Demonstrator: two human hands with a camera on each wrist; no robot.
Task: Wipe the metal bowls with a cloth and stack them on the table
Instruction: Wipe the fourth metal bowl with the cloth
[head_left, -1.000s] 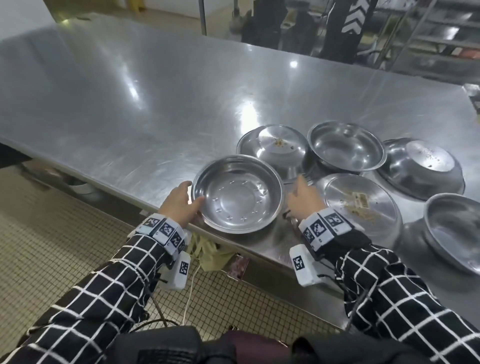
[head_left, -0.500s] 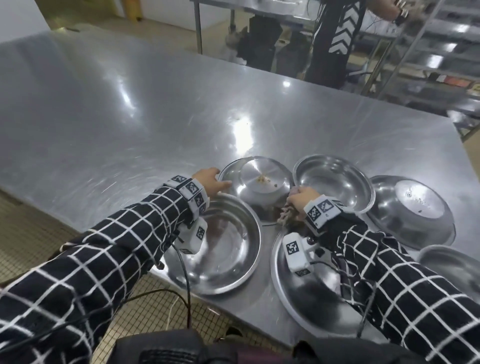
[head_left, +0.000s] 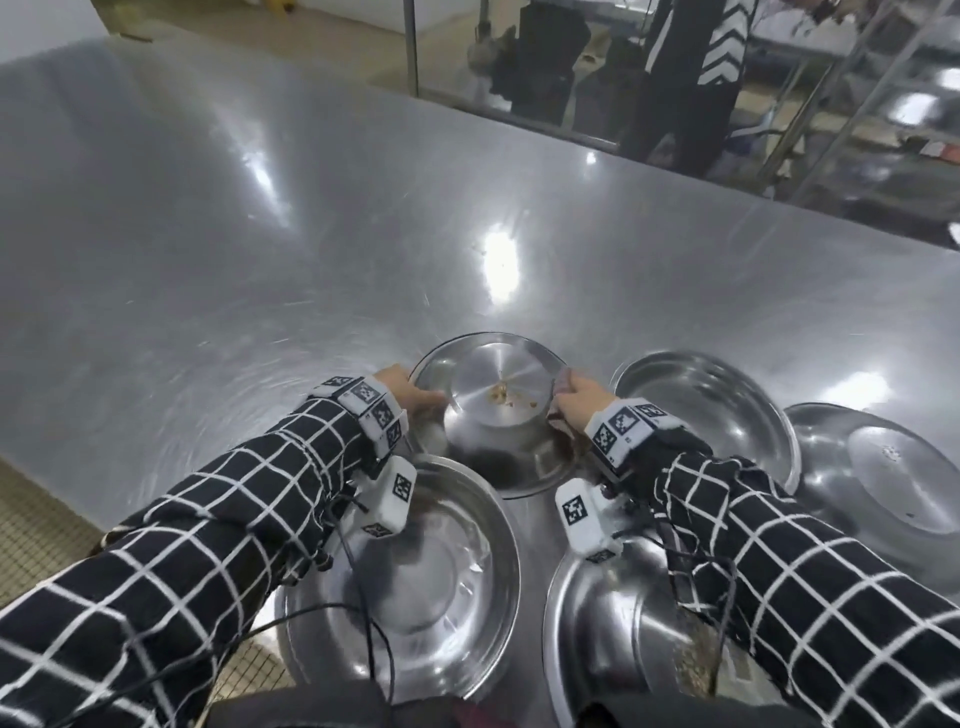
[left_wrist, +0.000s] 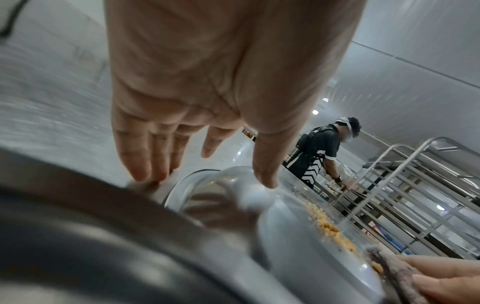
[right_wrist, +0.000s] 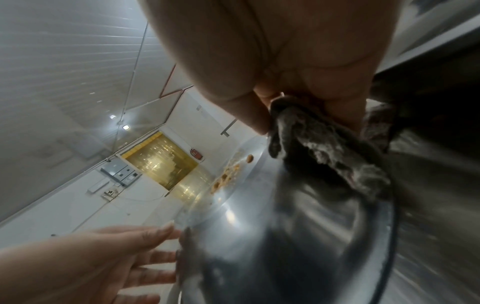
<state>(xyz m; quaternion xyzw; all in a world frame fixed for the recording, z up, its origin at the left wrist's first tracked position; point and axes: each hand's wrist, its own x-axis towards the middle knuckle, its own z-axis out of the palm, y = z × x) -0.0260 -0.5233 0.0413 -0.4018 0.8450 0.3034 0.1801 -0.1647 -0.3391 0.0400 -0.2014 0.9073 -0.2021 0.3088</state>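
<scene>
Bright overhead glare on table (head_left: 498, 270) (edges warped); wrist views blurred.

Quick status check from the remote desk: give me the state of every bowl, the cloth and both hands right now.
upturned bowl: upside down, food crumbs on its base
near-left bowl: upright
far-right bowl: upright
right-edge bowl: upside down
near-right bowl: upside down, partly hidden by the sleeve
cloth: bunched in the right hand, on the upturned bowl
left hand: fingers straight, touching the upturned bowl
right hand: gripping the cloth
</scene>
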